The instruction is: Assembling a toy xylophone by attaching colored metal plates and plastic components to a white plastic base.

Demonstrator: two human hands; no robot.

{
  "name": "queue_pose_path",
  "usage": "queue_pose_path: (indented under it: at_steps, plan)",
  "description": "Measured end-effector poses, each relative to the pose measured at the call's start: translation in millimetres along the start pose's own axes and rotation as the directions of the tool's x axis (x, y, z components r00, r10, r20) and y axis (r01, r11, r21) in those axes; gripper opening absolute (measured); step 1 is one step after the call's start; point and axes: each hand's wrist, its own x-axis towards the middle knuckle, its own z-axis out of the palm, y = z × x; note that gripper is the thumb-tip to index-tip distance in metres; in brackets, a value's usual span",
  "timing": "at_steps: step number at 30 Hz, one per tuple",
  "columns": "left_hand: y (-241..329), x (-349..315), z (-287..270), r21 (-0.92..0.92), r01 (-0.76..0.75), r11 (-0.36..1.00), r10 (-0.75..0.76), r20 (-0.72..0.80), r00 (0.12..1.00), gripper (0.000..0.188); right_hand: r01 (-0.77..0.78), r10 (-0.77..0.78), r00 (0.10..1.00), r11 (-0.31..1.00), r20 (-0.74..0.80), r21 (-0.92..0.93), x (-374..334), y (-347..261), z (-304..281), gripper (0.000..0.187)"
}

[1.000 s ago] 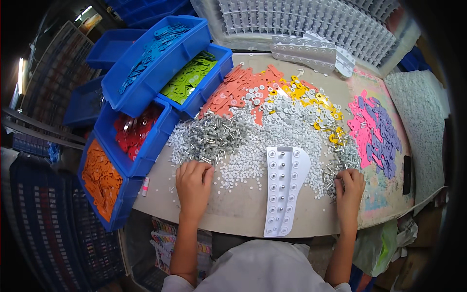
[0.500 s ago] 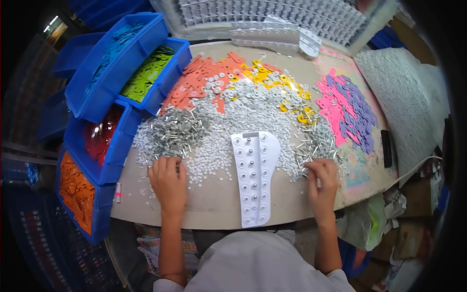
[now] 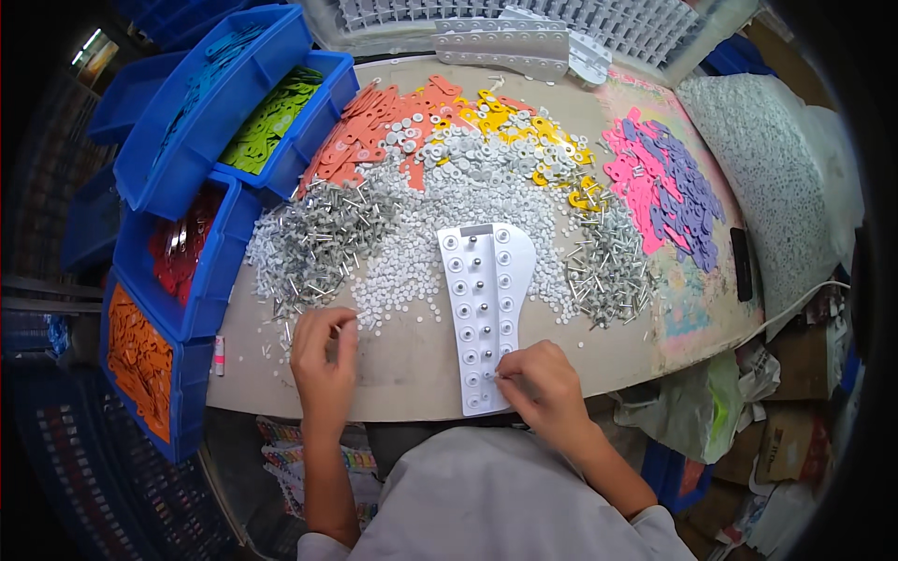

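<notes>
Right hand (image 3: 545,385): fingers pinched narrow at the near right edge of the white perforated jig plate (image 3: 484,313), apparently holding a small pin, though the item is too small to confirm; wrist low, forearm entering from the near edge. Left hand (image 3: 324,353): fingers curled narrow, tips among the white washers (image 3: 412,266) at the near fringe of the pile, just near of the metal pins (image 3: 313,245); whether it grips one cannot be told. Jig plate: flat, near centre of the table (image 3: 412,360), several holes filled, its near end reaching the table edge. Risks, as judged: plate nudged off the edge by the right hand's pressure; seated pins jolted loose; loose washers swept to the floor by the left wrist. Surround: blue bins (image 3: 210,103) of coloured pieces far left; orange, yellow, pink pieces far and right
</notes>
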Motion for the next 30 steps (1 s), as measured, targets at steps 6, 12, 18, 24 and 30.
queue_pose_path:
  at_steps: [6,12,18,24,30]
  plan:
    - [25,-28,6,-0.186,-0.086,0.979,0.109,0.118,0.987,0.017,0.103,-0.099,0.994,0.984,0.037,-0.144,3,-4,5,0.02]
    - [39,-42,26,-0.381,-0.186,0.906,0.298,0.26,0.919,0.02,0.047,-0.049,0.999,0.994,-0.016,-0.096,1,-5,1,0.024]
    - [44,-49,49,-0.366,-0.355,0.86,0.47,0.3,0.83,0.016,0.061,-0.063,0.998,0.982,-0.005,-0.179,-3,7,1,0.033]
    - [47,-50,53,-0.302,-0.468,0.831,0.553,0.349,0.757,0.016,0.05,-0.057,0.997,0.987,-0.044,-0.15,-10,11,8,0.033]
    - [49,-52,53,-0.262,-0.531,0.806,0.592,0.387,0.707,0.017,0.04,-0.047,0.997,0.99,-0.054,-0.132,-13,16,11,0.034]
